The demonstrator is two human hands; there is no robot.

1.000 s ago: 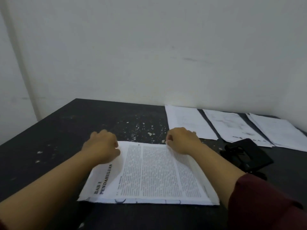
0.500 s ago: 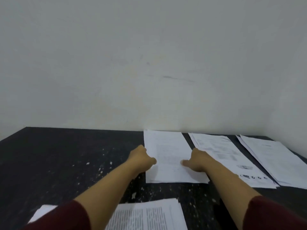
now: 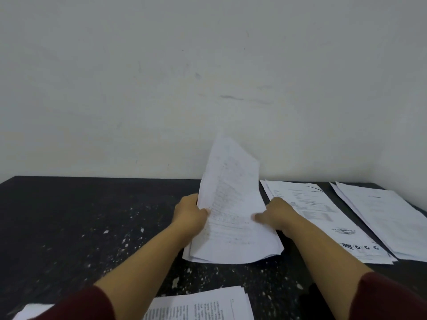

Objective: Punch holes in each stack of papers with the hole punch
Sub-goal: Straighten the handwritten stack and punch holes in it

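Both my hands hold a thin stack of white printed papers (image 3: pixel 231 204), lifted off the black table (image 3: pixel 69 215) with its far end tilted up toward the wall. My left hand (image 3: pixel 190 211) grips its left edge. My right hand (image 3: pixel 276 214) holds the right edge, thumb on top. Two more paper stacks lie flat on the table to the right, one next to my right hand (image 3: pixel 323 218) and one at the far right (image 3: pixel 383 218). Another printed stack (image 3: pixel 203 306) lies at the near edge between my forearms. The hole punch is mostly hidden; a dark shape (image 3: pixel 312 299) sits under my right forearm.
A white wall (image 3: pixel 208 77) stands right behind the table's far edge and turns a corner at the right. White specks are scattered over the table's middle (image 3: pixel 127 239).
My hands left the near printed stack, reached to the far stack by the wall, took hold of it and lifted it with its far end raised. The camera tilted up.
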